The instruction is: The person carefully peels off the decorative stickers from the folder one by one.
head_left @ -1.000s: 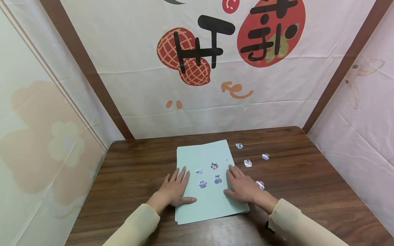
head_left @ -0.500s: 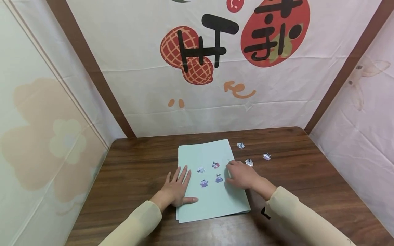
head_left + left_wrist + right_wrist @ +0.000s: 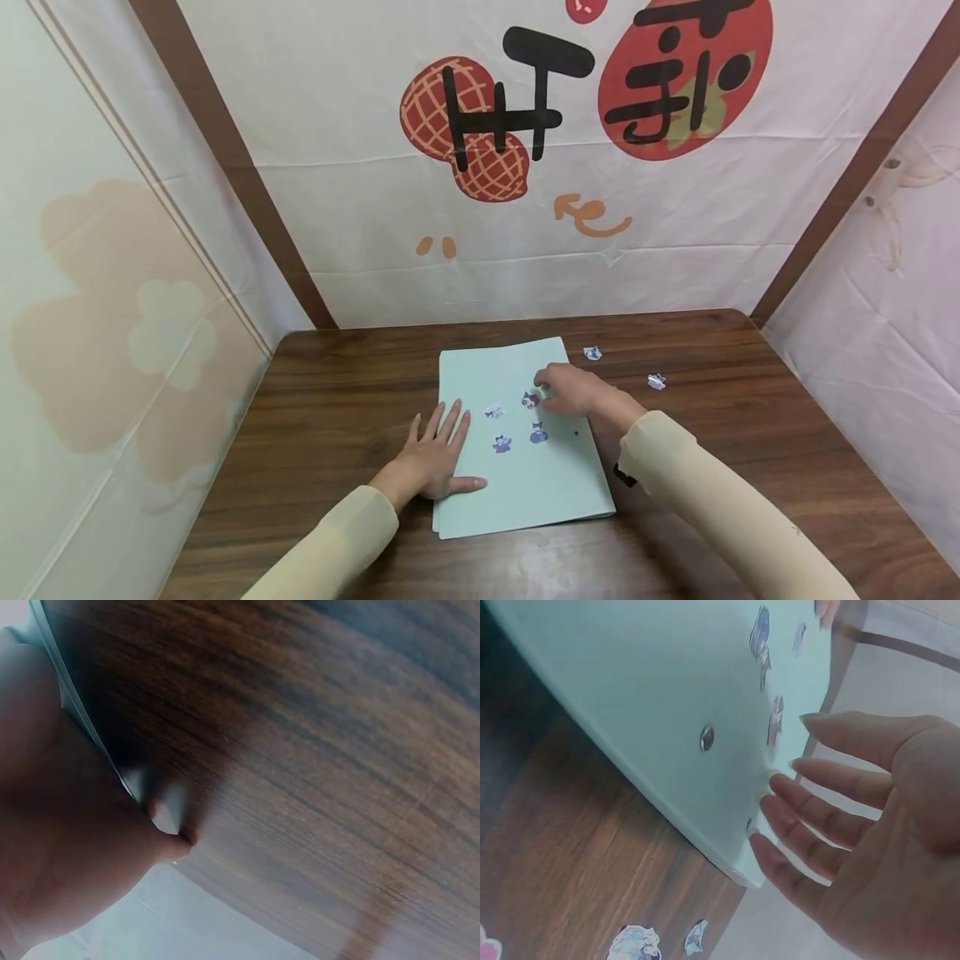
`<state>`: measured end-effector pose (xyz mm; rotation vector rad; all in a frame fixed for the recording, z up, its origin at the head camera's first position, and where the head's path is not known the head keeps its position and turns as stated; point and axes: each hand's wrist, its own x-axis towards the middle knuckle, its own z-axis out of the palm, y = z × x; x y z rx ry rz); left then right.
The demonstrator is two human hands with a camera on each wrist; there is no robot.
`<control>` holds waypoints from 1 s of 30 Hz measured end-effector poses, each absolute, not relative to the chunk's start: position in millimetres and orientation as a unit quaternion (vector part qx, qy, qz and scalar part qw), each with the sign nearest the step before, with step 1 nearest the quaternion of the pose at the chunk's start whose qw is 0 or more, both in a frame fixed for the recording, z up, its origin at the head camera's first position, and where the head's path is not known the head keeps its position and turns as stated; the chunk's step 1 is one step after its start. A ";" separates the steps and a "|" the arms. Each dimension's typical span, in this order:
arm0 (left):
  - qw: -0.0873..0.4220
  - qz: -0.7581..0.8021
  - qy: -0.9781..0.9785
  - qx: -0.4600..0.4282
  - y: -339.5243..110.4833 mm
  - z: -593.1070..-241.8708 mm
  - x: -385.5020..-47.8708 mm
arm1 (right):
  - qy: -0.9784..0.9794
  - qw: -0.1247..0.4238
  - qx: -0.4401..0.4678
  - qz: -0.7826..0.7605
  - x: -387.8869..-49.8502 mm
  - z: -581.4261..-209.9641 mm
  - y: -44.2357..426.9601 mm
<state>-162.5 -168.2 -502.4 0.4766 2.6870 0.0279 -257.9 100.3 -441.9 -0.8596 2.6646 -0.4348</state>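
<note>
Left hand (image 3: pixel 432 460) flat, right hand (image 3: pixel 573 390) loose, neither gripping. I judge the folder (image 3: pixel 528 492) light, bendy; best held by corners.

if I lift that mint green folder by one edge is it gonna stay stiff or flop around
The mint green folder would likely flex somewhat, being broad and thin. Its layers may gape or slip, since their edges sit offset at the lower left in the head view. Rolling or tipping seems unlikely, as it lies flat on the table.
</note>
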 end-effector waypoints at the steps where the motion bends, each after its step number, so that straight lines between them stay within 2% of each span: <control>1: 0.202 0.009 0.964 0.171 -168.8 -504.3 -163.0 | 0.927 0.153 -0.305 -0.153 -260.4 -442.4 98.4; 9: 0.186 0.004 0.967 0.172 -170.7 -519.7 -167.2 | 0.923 0.172 -0.312 -0.144 -277.2 -446.2 80.2; 20: 0.199 0.016 0.967 0.161 -164.4 -501.0 -156.3 | 0.931 0.212 -0.272 -0.118 -289.4 -453.2 69.4; 30: 0.185 0.008 0.969 0.161 -162.5 -495.9 -150.9 | 0.931 0.212 -0.273 -0.114 -287.9 -453.4 68.1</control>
